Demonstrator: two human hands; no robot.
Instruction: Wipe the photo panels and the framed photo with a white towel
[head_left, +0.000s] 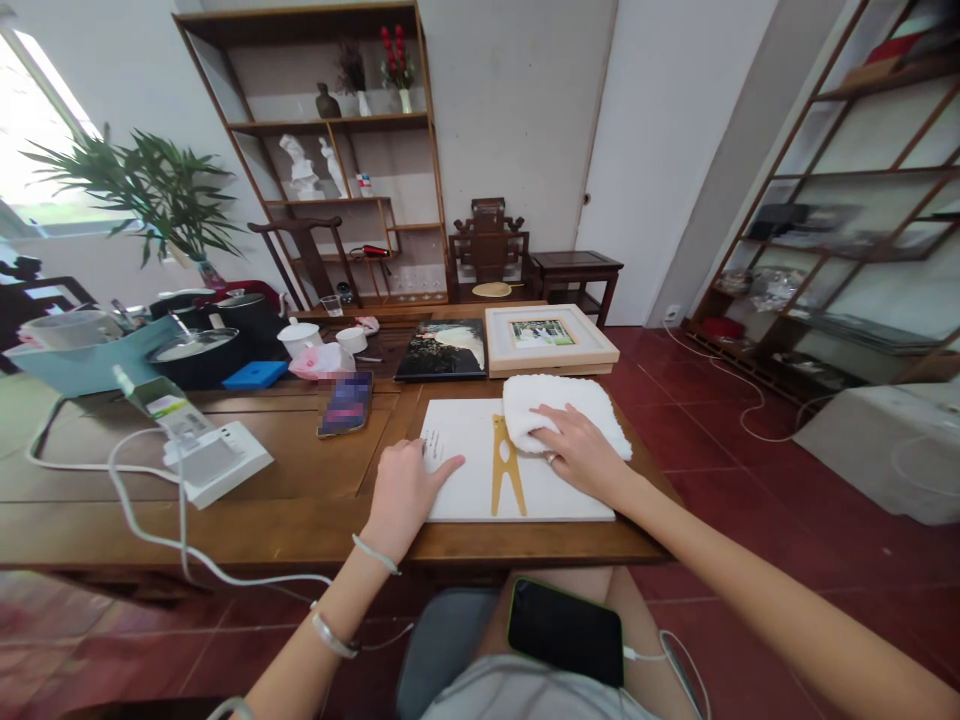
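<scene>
A white picture frame (480, 490) lies face down on the wooden table (300, 530) in front of me, its yellow stand (506, 470) pointing up the back. My left hand (409, 485) rests on the frame's left edge, fingers curled with the forefinger stretched onto the white back. My right hand (577, 450) lies on a folded white towel (562, 410) at the frame's upper right corner, fingers pressed down and gripping the cloth.
Behind lie a light wooden framed photo (551, 338), a dark photo print (444, 350) and a phone (346, 403). At the left are a white box (217, 462) with cables, pots (199, 355) and cups. A black phone (566, 632) lies on my lap.
</scene>
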